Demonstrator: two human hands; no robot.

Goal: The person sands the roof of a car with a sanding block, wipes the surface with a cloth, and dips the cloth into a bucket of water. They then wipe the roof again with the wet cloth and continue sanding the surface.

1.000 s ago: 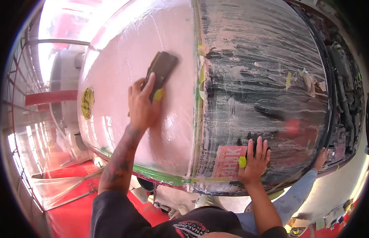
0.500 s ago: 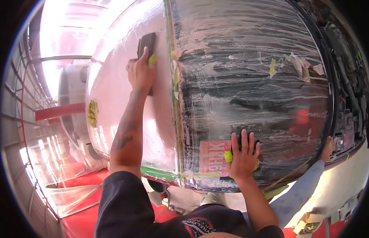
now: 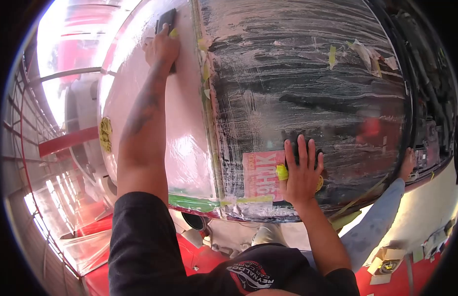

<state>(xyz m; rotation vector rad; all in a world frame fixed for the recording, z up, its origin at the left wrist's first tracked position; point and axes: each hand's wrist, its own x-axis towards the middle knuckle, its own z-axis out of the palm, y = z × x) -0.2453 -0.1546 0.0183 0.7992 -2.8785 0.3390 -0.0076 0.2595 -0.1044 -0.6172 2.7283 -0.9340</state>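
My left hand (image 3: 162, 49) grips a long dark sanding block (image 3: 166, 20) laid against the car's wet, pinkish roof panel (image 3: 184, 148). The block lies lengthwise near the panel's far end. My right hand (image 3: 302, 177) rests flat on the windshield (image 3: 313, 84), fingers spread, holding nothing. Yellow tape wraps both thumbs. Pale runny streaks cover the dark glass. Beside my right thumb is a red-and-white sticker (image 3: 261, 175) with large lettering, partly hidden by the hand.
Masking tape (image 3: 208, 98) runs along the seam between roof and glass. Tape and paper scraps (image 3: 367, 56) cling to the far glass. A bare foot (image 3: 409, 165) rests at the right edge, by the exposed engine bay (image 3: 431, 108). A cardboard box (image 3: 387, 261) sits lower right.
My left hand has slid the sanding block farther away along the roof, the arm stretching out. My right hand stays flat on the glass as the view shifts slightly.
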